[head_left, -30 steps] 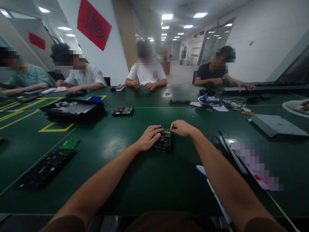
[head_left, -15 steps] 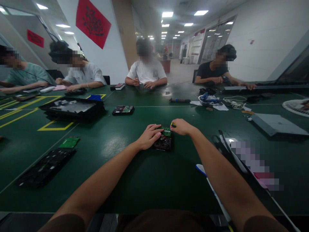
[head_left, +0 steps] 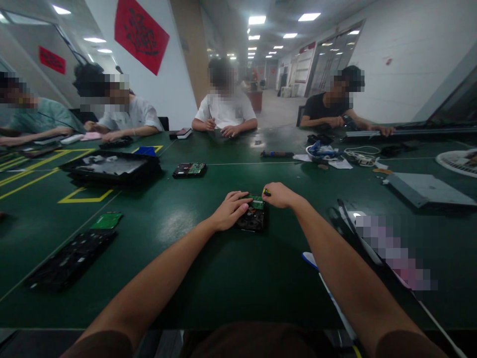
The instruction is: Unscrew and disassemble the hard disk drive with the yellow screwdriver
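A small black hard drive (head_left: pixel 254 219) with a green circuit board (head_left: pixel 257 202) on its far end lies on the green table (head_left: pixel 223 268) in front of me. My left hand (head_left: pixel 229 211) rests on the drive's left side, fingers pressed over its top edge. My right hand (head_left: pixel 279 195) is closed around a small screwdriver with a yellow and black handle (head_left: pixel 266 192), its tip down at the drive's far right corner.
A second drive (head_left: pixel 190 170) and a black tray (head_left: pixel 112 168) lie farther left. A black panel (head_left: pixel 70 258) and green board (head_left: pixel 107 221) lie near left. Tools (head_left: pixel 350 228) and a grey plate (head_left: pixel 425 189) are at the right. Several people sit around the far side.
The hands and the drive have stayed where they were; only the camera view has shifted slightly.
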{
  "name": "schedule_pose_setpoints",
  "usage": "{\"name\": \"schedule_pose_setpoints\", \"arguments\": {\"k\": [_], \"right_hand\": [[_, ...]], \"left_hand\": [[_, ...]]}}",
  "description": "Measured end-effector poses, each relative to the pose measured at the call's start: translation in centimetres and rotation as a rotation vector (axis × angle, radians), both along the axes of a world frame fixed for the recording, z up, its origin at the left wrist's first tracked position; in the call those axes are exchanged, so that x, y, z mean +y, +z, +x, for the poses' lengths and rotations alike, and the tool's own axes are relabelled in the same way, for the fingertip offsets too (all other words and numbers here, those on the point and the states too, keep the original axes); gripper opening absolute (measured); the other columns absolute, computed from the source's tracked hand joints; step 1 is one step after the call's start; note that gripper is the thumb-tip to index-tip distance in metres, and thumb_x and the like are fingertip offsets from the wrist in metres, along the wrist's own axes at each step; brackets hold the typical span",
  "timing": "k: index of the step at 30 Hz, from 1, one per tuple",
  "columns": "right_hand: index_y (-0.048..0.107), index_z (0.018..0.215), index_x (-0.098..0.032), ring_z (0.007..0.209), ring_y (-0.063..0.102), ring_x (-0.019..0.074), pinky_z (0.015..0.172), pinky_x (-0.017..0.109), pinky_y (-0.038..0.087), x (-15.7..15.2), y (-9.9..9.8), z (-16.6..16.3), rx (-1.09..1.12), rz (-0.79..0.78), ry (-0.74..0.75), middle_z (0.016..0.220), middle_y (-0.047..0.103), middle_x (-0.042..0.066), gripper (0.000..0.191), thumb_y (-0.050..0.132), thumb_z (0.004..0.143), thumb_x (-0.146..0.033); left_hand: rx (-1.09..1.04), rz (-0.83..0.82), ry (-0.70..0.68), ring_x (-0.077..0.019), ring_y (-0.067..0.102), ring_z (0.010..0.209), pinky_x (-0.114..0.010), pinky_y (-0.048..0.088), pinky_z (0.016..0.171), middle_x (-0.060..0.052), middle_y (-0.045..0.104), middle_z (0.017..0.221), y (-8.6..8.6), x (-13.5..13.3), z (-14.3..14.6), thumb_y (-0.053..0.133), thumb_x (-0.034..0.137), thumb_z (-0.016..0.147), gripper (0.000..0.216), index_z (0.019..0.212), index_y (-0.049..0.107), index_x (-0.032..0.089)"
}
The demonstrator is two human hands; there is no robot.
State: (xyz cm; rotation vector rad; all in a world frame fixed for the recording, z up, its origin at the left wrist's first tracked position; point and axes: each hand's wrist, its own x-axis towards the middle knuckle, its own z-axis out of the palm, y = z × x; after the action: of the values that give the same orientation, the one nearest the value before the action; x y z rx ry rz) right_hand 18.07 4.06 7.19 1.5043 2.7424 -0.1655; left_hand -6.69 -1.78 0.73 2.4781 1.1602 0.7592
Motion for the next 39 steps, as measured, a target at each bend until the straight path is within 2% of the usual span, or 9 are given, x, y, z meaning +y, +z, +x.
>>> {"name": "schedule_pose_setpoints", "arguments": {"k": [5,10,17,25,30,39], "right_hand": [[0.076,0.106,-0.018,0.107,0.072,0.0264,0.085,0.028,0.049,-0.11,0.18,-0.18,0.01,0.025,-0.025,0.115,0.077,0.014,0.023,0.059,0.096,-0.03],[0.076,0.102,-0.02,0.104,0.072,0.0229,0.086,0.025,0.048,-0.25,0.26,-0.33,0.087,0.018,0.022,0.113,0.078,0.008,0.018,0.065,0.087,-0.019],[0.078,0.101,-0.021,0.104,0.071,0.022,0.086,0.025,0.048,-0.37,0.26,-0.48,0.116,-0.001,0.039,0.111,0.078,0.007,0.019,0.068,0.085,-0.017],[0.079,0.105,-0.022,0.108,0.071,0.0217,0.091,0.025,0.048,0.25,0.36,0.32,0.11,0.004,0.039,0.115,0.079,0.006,0.02,0.065,0.09,-0.02],[0.079,0.101,-0.022,0.103,0.073,0.0233,0.086,0.026,0.05,0.24,0.18,0.15,0.066,-0.025,0.034,0.109,0.079,0.007,0.017,0.069,0.088,-0.028],[0.077,0.105,-0.019,0.105,0.073,0.0261,0.084,0.027,0.05,-0.16,-0.05,-0.29,0.007,0.012,-0.01,0.112,0.079,0.013,0.024,0.062,0.094,-0.034]], "left_hand": [[0.005,-0.011,0.008,-0.0292,0.035,0.148,-0.056,0.026,0.126,-0.008,0.052,0.156,0.08,-0.04,0.04,0.032,0.051,0.109,0.054,0.146,0.06,0.025],[0.003,0.003,0.004,-0.0291,0.035,0.148,-0.055,0.026,0.126,-0.009,0.052,0.156,0.14,-0.08,0.1,0.032,0.05,0.109,0.054,0.145,0.062,0.023],[0.02,-0.008,0.012,-0.0297,0.036,0.148,-0.056,0.026,0.126,-0.009,0.052,0.156,0.21,-0.05,0.09,0.032,0.051,0.109,0.054,0.146,0.061,0.024],[0.007,0.003,0.011,-0.0298,0.037,0.147,-0.056,0.027,0.125,-0.009,0.053,0.155,0.21,-0.11,0.14,0.035,0.048,0.109,0.05,0.145,0.062,0.025],[0.004,0.0,0.013,-0.0298,0.037,0.147,-0.057,0.028,0.125,-0.008,0.053,0.156,0.21,-0.13,0.11,0.036,0.048,0.109,0.05,0.145,0.061,0.026],[-0.003,0.006,0.005,-0.0299,0.037,0.147,-0.055,0.028,0.126,-0.009,0.053,0.155,0.17,-0.05,0.08,0.035,0.049,0.109,0.051,0.146,0.061,0.025]]}}
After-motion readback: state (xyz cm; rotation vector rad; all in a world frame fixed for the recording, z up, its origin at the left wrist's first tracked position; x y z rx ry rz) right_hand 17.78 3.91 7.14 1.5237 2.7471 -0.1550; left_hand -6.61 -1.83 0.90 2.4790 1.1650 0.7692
